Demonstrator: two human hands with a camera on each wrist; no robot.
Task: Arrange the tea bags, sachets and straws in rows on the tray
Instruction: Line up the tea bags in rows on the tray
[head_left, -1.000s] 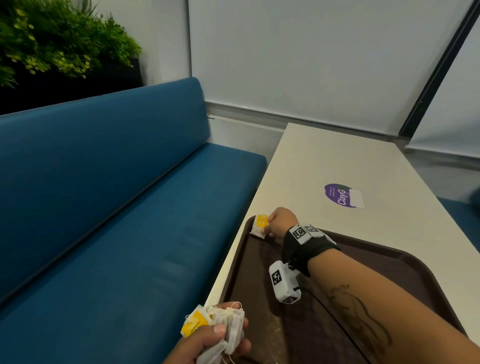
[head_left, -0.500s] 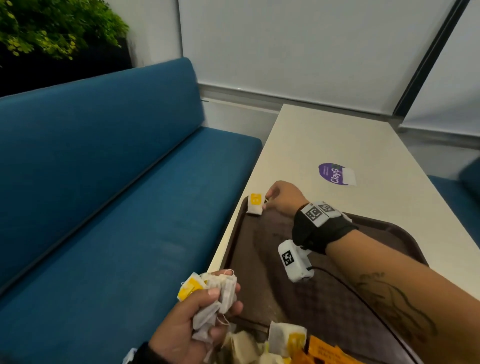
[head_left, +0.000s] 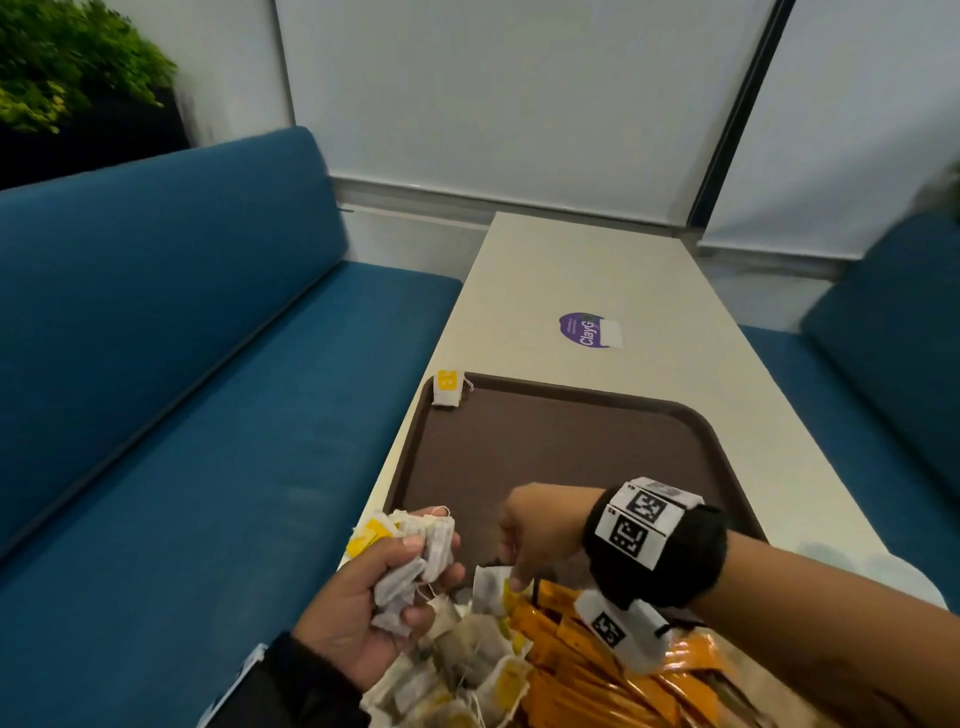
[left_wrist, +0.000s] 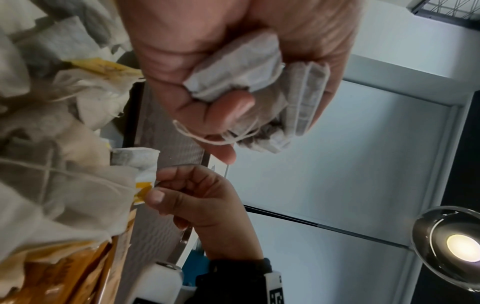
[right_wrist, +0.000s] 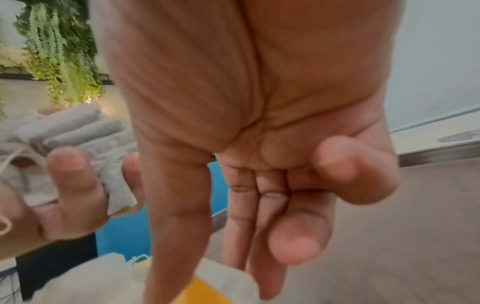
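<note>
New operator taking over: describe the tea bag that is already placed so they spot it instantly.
Start at the brown tray on the white table. At its far left corner lies one tea bag with a yellow tag, alone, far from the pile near both hands.

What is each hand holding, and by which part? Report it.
Left hand grips a bunch of tea bags around their bodies. Right hand pinches one tea bag from the pile at its yellow tag end.

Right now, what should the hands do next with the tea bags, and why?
Probably the right hand should lift the tea bag it is pinching from the pile and set it beside the lone tea bag at the tray's far left corner. That would start a row. The left hand is full.
</note>
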